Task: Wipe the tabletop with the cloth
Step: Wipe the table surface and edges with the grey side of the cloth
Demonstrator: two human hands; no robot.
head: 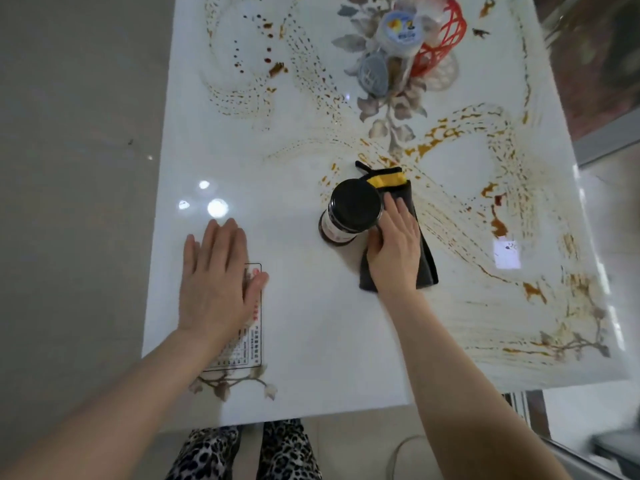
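arms: bare, sleeveless | legs: leopard-print trousers (pixel 242 452), probably

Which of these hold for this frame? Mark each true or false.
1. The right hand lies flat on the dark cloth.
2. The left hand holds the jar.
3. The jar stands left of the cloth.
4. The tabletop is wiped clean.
1. True: the right hand presses the cloth.
2. False: the left hand lies flat on the tabletop, partly over a printed card.
3. True: the jar stands against the cloth's left edge.
4. False: brown smears remain on it.
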